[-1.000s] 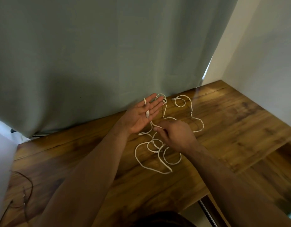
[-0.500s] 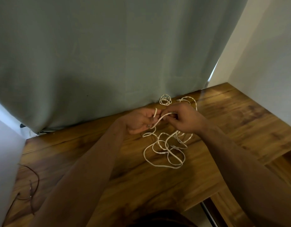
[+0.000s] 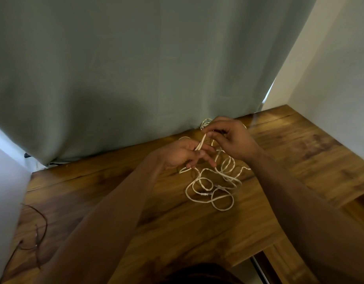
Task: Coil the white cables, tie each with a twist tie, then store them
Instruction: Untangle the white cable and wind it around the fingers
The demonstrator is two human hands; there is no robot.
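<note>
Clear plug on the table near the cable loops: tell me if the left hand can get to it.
Probably yes. The clear plug lies uncovered on the table, just nearer than the left hand, but that hand holds white cable.

Setting: domestic room, probably a home desk nook. Evidence: wood-grain desk (image 3: 289, 171) fitted into a corner; grey-green curtain (image 3: 136, 68) hanging to its back edge; plain white walls (image 3: 341, 68) at the right side.

Cables (image 3: 209, 187) loose on counter (image 3: 300, 160), before curtain (image 3: 136, 68); left hand (image 3: 181, 153) and right hand (image 3: 232, 140) above; thin cord (image 3: 40, 230) far left.
</note>
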